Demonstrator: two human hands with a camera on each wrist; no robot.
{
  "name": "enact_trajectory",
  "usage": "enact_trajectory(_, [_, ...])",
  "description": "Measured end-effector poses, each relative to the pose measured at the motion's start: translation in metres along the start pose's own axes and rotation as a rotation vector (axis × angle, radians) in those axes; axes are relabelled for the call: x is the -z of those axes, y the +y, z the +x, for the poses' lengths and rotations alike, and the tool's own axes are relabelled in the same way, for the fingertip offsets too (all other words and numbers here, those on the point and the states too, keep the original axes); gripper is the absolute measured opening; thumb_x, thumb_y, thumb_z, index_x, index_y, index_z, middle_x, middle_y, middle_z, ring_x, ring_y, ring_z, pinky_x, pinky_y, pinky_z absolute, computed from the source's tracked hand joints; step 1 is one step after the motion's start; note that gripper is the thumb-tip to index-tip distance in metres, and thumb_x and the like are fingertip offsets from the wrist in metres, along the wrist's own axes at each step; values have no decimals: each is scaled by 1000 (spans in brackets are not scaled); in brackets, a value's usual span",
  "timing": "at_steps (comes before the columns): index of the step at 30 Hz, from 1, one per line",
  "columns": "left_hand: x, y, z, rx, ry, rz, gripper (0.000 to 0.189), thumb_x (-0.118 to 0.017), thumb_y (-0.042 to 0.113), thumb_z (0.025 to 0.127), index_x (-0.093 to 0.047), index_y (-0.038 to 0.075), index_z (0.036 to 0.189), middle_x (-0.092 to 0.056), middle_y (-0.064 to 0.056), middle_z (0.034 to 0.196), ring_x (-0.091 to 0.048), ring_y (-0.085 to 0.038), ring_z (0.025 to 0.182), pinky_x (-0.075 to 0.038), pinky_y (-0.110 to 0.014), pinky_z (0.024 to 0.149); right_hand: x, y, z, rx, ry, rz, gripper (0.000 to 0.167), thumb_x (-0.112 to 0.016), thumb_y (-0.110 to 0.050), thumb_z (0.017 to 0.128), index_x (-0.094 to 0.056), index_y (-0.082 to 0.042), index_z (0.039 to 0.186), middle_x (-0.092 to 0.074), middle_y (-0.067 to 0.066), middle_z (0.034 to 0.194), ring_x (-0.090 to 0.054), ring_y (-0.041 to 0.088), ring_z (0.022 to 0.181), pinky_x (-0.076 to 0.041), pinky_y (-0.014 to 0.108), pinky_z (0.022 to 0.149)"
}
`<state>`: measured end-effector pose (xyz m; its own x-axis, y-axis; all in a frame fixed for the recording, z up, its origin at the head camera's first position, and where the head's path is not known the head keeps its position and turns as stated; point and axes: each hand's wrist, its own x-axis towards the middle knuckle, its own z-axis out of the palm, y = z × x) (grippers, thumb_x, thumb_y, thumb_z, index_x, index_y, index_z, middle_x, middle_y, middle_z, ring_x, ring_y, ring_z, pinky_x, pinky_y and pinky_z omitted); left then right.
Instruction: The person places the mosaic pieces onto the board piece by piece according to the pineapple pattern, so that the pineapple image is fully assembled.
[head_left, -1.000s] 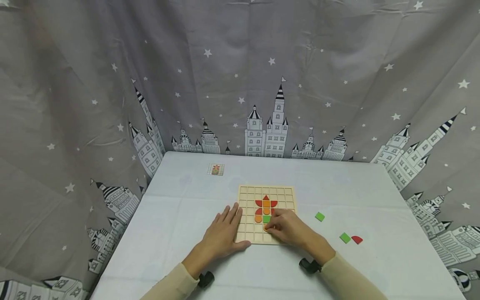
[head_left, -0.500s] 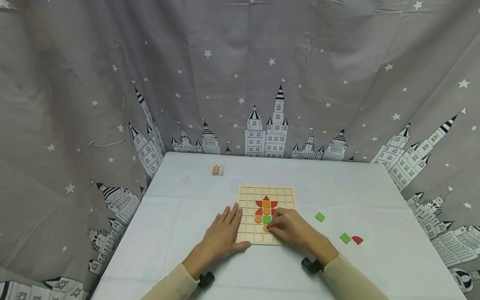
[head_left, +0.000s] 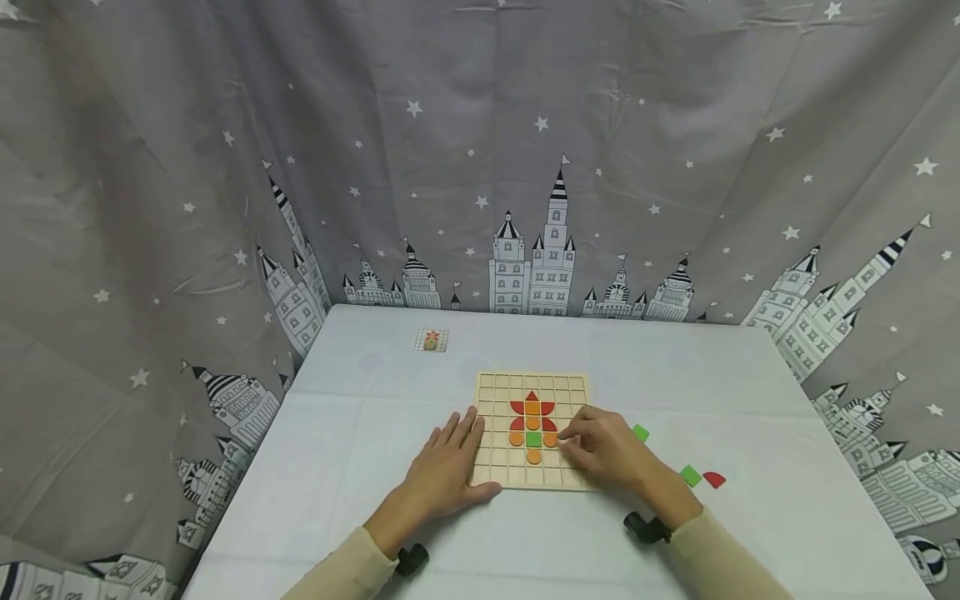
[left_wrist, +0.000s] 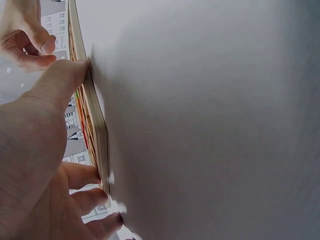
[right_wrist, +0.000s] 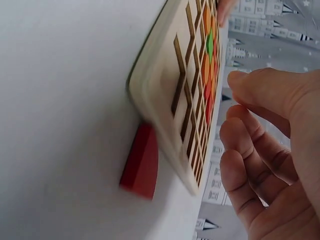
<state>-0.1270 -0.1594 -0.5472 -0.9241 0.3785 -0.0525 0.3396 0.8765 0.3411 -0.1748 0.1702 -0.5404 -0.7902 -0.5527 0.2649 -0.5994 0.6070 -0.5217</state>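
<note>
A wooden grid board (head_left: 491, 467) lies on the white table, bearing a figure of red, orange and green flat pieces. My left hand (head_left: 444, 467) lies along the board's left edge, thumb at the near corner and fingers spread. My right hand (head_left: 603, 446) hovers over the board's right part, fingers loosely bent, holding nothing. Close to its fingertips is an orange disc (head_left: 551, 439), to the right of a green square (head_left: 533, 439). Another orange disc (head_left: 533, 457) sits just below that square. In the right wrist view a gap shows between thumb and fingers.
Right of the board lie two green squares (head_left: 690, 476) and a red quarter-circle piece (head_left: 714, 480). A red piece (right_wrist: 141, 162) shows beside the board's edge in the right wrist view. A small pattern card (head_left: 431, 340) lies at the back left. A grey curtain (head_left: 450, 167) hangs behind.
My right hand has let go of the lower orange disc and moved right, uncovering the orange disc beside the green square. It now partly covers the farther loose green square. My left hand stays put.
</note>
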Motion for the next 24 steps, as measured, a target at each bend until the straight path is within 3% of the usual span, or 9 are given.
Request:
enact_trajectory(8, [-1, -1, 1, 2, -5, 9, 114, -86, 66, 99, -40, 0, 179, -33, -23, 191, -35, -49, 177, -38, -70, 141, 11, 12, -11, -60, 86, -49, 21, -98, -9, 94, -92, -9, 115, -81, 0, 109, -69, 14, 88, -60, 23, 76])
enact_trajectory(16, [0, 1, 1, 15, -19, 5, 114, -86, 66, 99, -39, 1, 180, -31, -22, 192, -34, -48, 178, -36, -70, 141, 20, 26, -27, -135, 116, -99, 29, -100, -12, 92, -91, -10, 120, -79, 1, 116, -68, 17, 92, -59, 25, 76])
enact_trajectory(24, [0, 1, 1, 8, -12, 13, 115, -85, 67, 99, -39, 0, 180, -32, -22, 192, -34, -48, 178, -37, -70, 141, 37, 40, -41, -221, 121, -181, 34, -99, -15, 93, -90, -11, 126, -78, 6, 124, -69, 17, 98, -64, 36, 84])
